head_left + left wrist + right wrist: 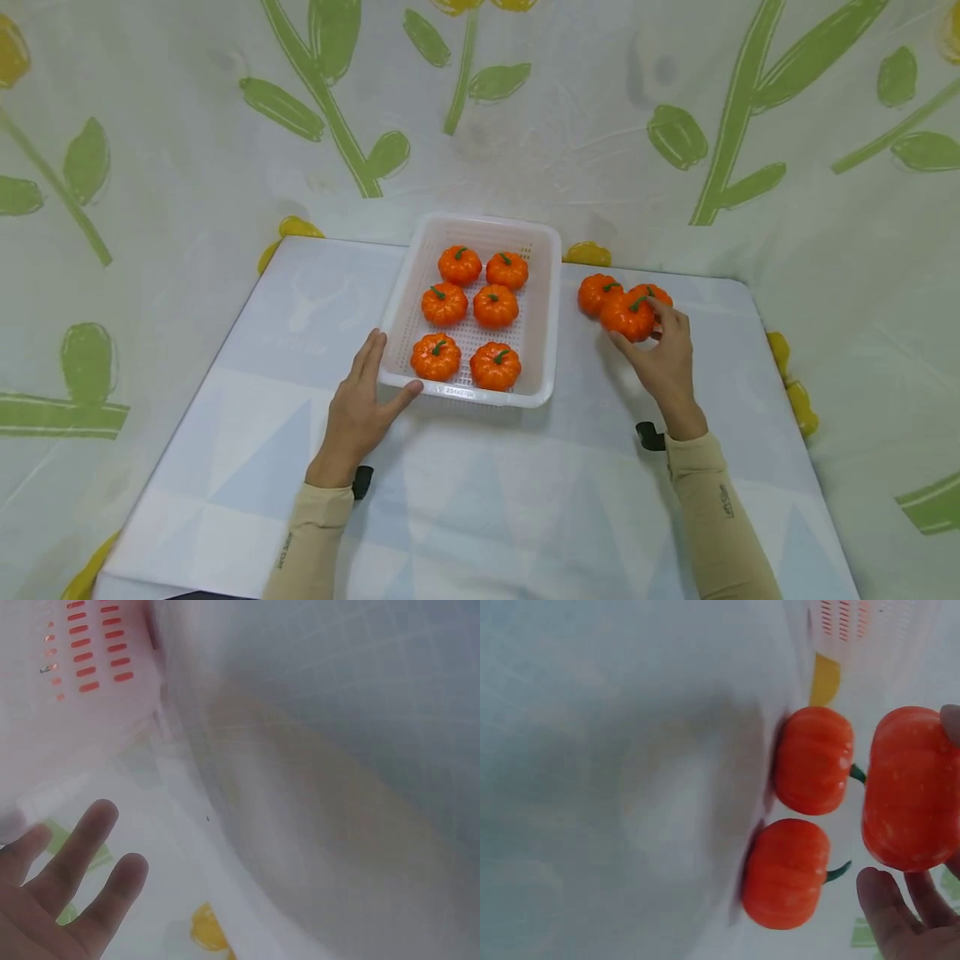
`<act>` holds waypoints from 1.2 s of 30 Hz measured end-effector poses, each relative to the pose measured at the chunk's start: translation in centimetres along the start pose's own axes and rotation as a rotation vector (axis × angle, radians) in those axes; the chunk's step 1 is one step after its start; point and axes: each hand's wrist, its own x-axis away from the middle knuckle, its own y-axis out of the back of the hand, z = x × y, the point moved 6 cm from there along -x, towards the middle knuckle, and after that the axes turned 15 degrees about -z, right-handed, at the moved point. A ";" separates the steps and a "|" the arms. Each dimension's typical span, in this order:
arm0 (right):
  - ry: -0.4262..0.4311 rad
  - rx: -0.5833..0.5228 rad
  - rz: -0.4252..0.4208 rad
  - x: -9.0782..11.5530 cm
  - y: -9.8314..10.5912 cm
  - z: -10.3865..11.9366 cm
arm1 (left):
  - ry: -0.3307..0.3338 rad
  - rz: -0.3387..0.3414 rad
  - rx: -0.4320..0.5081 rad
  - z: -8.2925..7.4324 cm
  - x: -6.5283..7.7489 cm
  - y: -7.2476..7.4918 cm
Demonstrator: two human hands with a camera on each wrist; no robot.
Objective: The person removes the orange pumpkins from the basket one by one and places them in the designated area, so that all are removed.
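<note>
In the head view, my right hand pinches a small orange pumpkin with a green stem between thumb and fingers. The right wrist view shows this held pumpkin raised off the table, above two others. Those are a left pumpkin and another pumpkin partly hidden behind the held one. My left hand has its fingers spread at the near left corner of a white plastic basket, thumb at the front rim. Several pumpkins sit inside the basket in two columns.
A pale cloth with blue triangles covers the table. Behind and beside it hangs a curtain printed with green leaves and yellow flowers. The basket stands close to the table's back edge, left of the loose pumpkins.
</note>
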 end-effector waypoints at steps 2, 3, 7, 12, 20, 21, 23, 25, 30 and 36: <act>-0.001 0.030 0.017 0.3 -0.1 -0.5 | -0.004 -0.001 0.001 -0.1 0.0 0.0; -0.007 0.045 0.031 0.5 -0.2 -0.7 | -0.006 -0.002 0.002 -0.1 0.0 0.0; -0.034 0.081 0.076 0.9 -0.7 -1.4 | -0.006 -0.008 0.000 -0.1 0.2 0.1; -0.064 0.107 0.113 1.1 -1.0 -2.2 | -0.001 -0.003 0.011 -0.1 0.1 0.0; -0.087 0.121 0.169 1.2 -1.5 -2.9 | 0.014 0.005 0.014 -0.2 0.2 0.0; -0.090 0.126 0.172 1.2 -1.6 -2.9 | 0.016 0.007 0.016 -0.2 0.2 0.0; -0.100 0.134 0.181 1.2 -1.6 -3.0 | 0.018 0.009 0.015 -0.2 0.2 0.0; -0.115 0.139 0.190 1.2 -1.7 -3.2 | 0.016 0.009 0.012 -0.2 0.1 0.0; -0.140 0.155 0.203 1.2 -1.8 -3.4 | 0.003 -0.003 0.017 -0.2 0.1 0.0; -0.128 0.164 0.213 1.2 -1.9 -3.7 | -0.004 -0.006 0.017 -0.3 0.0 0.1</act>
